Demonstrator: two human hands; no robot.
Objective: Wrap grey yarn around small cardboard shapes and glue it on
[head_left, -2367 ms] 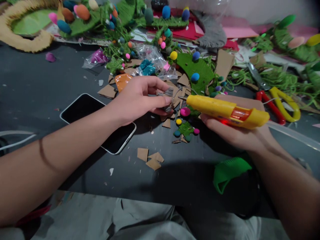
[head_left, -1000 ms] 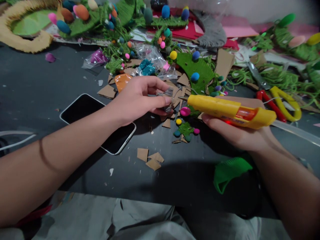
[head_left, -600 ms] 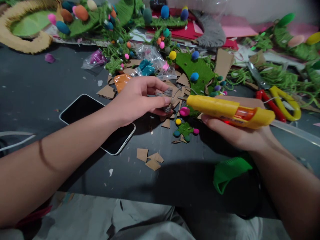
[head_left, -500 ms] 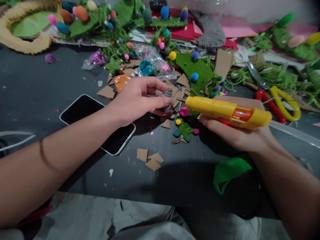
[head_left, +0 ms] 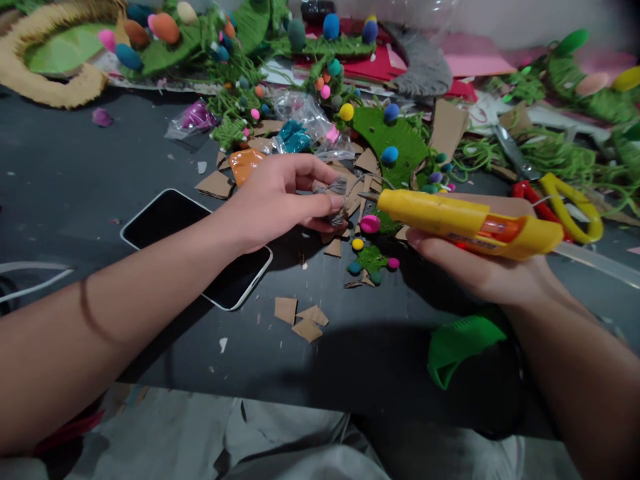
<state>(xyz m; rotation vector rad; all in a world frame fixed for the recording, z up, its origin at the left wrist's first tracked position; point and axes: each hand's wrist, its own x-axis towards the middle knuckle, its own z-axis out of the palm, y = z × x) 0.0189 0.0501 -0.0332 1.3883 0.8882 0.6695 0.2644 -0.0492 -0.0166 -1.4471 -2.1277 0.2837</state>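
My left hand (head_left: 280, 200) pinches a small piece wrapped in grey yarn (head_left: 338, 203) between thumb and fingers, above the table. A loose grey strand trails from it to the right. My right hand (head_left: 480, 267) is closed around a yellow hot glue gun (head_left: 465, 219), its metal tip pointing left, a short gap from the yarn-wrapped piece. A clear glue stick (head_left: 595, 261) sticks out of the gun's back. Below the tip lies a small green yarn shape (head_left: 371, 259) with coloured balls at its points.
A phone (head_left: 167, 217) lies under my left forearm. Cardboard scraps (head_left: 309, 324) lie near the front, a green felt piece (head_left: 463, 343) by my right wrist. Scissors (head_left: 570, 210) rest at the right. Green yarn-wrapped shapes (head_left: 387, 137) and a tan ring (head_left: 75, 90) line the back.
My right hand has drawn the glue gun slightly to the right, widening the gap between its tip and the grey yarn piece. My left hand holds its place.
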